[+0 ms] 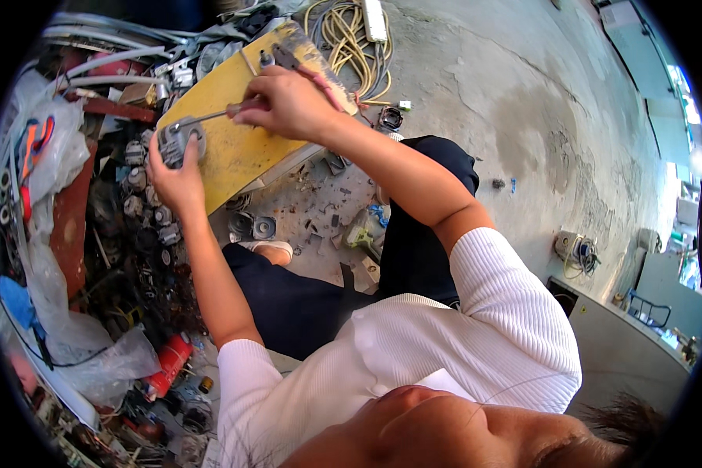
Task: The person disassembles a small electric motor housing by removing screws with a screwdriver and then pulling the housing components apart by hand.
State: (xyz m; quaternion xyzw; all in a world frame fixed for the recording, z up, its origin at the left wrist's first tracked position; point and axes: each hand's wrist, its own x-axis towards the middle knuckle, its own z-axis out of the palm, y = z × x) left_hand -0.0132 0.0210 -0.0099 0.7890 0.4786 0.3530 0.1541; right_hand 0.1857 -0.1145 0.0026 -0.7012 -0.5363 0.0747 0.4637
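My left hand [178, 181] is wrapped round a grey metal motor part [181, 142] at the left end of a yellow board [242, 160]. In my right hand [282, 103] is a screwdriver [203, 118], its shaft slanting down to the left. The tip reaches the top of the motor part; whether it sits in a screw I cannot tell. Beyond my right hand, pliers with red handles [317, 84] lie on the board. A small dark bottle-like thing [267, 59] stands next to them.
Coiled yellow cable [349, 47] and a white power strip [374, 20] lie on the floor past the board. Several small motor parts pile up along the board's left side. A green power tool [364, 234] lies between my legs. A red can [169, 364] sits amid scrap at lower left.
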